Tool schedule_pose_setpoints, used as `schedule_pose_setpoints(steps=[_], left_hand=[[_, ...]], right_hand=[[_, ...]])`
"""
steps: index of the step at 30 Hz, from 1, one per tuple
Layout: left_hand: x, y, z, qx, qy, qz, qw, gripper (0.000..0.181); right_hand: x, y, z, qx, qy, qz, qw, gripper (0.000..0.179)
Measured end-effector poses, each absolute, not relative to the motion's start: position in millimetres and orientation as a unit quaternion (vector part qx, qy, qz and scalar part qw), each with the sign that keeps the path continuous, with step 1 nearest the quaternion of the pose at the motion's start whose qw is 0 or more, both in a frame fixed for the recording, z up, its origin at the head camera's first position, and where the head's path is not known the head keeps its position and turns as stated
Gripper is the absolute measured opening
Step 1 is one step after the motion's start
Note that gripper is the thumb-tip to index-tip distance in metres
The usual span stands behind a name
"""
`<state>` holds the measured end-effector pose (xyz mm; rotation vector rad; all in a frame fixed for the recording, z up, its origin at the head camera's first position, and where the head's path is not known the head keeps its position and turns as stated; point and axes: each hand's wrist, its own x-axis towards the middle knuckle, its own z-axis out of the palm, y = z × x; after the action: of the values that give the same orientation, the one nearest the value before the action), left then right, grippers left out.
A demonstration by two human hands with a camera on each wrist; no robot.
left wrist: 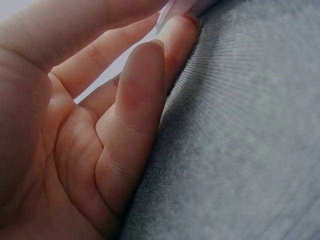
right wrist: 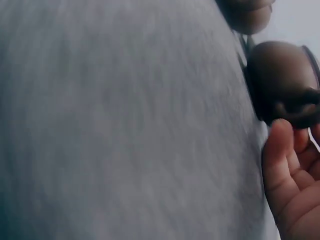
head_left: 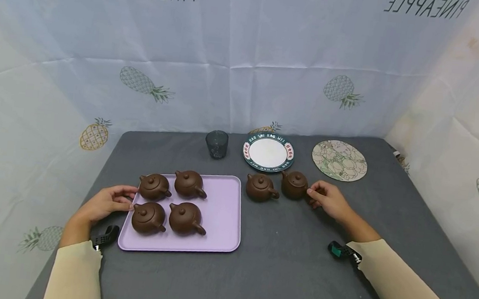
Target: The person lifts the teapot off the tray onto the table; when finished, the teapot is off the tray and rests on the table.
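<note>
Several small brown clay teapots stand on a lilac tray (head_left: 220, 224), among them a front-left teapot (head_left: 148, 218) and a back-left teapot (head_left: 154, 187). At the tray's left rim my left hand (head_left: 108, 203) holds the edge between thumb and fingers, close beside those two teapots. In the left wrist view the tray rim (left wrist: 175, 12) shows only at the top, by the fingertips. To the right of the tray, my right hand (head_left: 329, 200) pinches the handle of a teapot (head_left: 294, 185) that stands on the cloth. Another teapot (head_left: 260, 188) sits just left of it.
Behind the teapots lie a round plate (head_left: 248, 156) with a green patterned rim and a round floral mat (head_left: 339, 160). A dark glass cup (head_left: 216, 144) stands behind the tray. Grey cloth (head_left: 280, 267) covers the table, and a pineapple-print curtain (head_left: 249, 36) hangs behind it.
</note>
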<state>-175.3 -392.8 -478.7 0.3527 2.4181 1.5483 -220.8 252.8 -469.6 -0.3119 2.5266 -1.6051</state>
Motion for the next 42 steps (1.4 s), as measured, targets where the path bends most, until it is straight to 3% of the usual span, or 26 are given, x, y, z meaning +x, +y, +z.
schedule_pose_setpoints(steps=[7,20,29,42], left_hand=[[-177,-394,-476,0.113,0.835,0.524,0.125,0.053],[-175,-394,-478,0.106,0.837,0.523,0.120,0.052],[-175,-393,-480,0.108,0.833,0.529,0.121,0.051],[-175,-392,-481,0.101,0.833,0.531,0.116,0.051]], right_hand=[[-214,245,-449,-0.082,0.885,-0.459,-0.015,0.034],[-203,147,-431,-0.175,0.821,-0.544,-0.011,0.018],[-202,71,-444,-0.220,0.809,-0.543,0.050,0.017],[-225,4,-457,-0.216,0.779,-0.567,0.156,0.023]])
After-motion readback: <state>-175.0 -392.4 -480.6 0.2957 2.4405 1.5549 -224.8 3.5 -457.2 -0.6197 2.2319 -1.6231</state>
